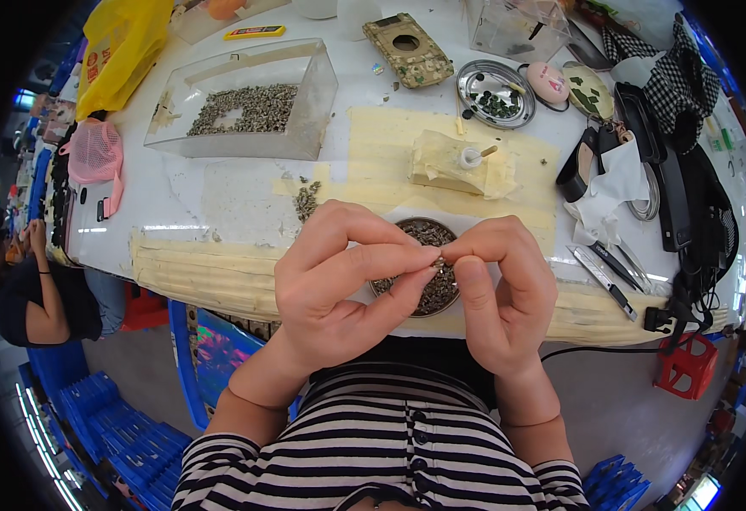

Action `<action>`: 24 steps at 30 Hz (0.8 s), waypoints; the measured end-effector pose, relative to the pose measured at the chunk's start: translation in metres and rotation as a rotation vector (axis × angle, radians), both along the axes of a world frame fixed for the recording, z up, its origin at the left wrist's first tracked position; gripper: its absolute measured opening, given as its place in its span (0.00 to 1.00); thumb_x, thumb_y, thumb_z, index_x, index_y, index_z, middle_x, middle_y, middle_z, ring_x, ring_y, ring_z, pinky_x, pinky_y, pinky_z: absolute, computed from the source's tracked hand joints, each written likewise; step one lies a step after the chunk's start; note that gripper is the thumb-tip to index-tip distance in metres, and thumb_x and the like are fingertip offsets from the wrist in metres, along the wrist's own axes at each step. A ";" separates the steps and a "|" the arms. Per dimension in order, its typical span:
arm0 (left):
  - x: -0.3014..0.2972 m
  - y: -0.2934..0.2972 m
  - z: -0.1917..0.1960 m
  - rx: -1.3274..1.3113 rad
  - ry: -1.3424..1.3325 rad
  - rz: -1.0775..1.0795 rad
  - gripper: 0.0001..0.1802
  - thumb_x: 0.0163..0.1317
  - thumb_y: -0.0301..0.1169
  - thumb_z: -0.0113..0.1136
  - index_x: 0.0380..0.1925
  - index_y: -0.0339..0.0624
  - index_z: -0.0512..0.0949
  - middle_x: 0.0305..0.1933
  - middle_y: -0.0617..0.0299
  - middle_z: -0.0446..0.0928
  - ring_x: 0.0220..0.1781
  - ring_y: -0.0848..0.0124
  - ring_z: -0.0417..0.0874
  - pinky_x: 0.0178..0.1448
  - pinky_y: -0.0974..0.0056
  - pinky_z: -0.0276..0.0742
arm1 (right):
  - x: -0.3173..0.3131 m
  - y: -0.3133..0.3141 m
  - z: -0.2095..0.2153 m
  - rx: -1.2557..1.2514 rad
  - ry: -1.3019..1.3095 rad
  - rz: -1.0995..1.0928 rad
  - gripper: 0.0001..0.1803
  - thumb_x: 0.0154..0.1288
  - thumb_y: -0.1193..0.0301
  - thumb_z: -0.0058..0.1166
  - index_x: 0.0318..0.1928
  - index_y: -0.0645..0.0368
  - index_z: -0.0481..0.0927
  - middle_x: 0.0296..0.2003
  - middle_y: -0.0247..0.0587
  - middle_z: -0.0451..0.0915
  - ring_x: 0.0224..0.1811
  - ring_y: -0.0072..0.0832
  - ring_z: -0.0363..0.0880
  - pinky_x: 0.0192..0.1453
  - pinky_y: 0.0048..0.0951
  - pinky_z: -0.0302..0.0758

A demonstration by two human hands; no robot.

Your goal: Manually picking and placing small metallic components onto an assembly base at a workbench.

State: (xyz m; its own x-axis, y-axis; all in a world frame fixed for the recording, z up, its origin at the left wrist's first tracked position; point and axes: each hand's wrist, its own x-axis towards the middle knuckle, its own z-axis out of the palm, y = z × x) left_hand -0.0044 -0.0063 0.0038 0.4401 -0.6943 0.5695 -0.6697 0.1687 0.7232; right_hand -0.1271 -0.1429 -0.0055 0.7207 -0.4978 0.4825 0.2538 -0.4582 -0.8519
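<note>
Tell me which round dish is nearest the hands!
The round dish with brownish bits, below the left hand and right hand; the silver dish and beige dish hold green pieces farther back.

Where the left grip (330, 281) meets the right grip (509, 289), whatever lies between the fingertips is too small to tell, possibly one pale grain, and the two hide both sides of the round dish (433, 314) below and part of the near edge of the surface (147, 200). The top edge cuts off the yellow bag (122, 51) and the clear box (519, 32), the lower edge crops the striped shirt (381, 434), and a seated person (62, 307) at far left blurs into the dark rim.
</note>
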 end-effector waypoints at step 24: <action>0.008 -0.003 -0.011 -0.058 0.082 0.140 0.10 0.54 0.14 0.68 0.36 0.35 0.84 0.36 0.60 0.79 0.43 0.67 0.75 0.51 0.64 0.70 | 0.028 -0.045 0.029 -0.607 0.184 -0.373 0.04 0.59 0.78 0.66 0.34 0.62 0.83 0.32 0.37 0.81 0.35 0.32 0.75 0.40 0.31 0.70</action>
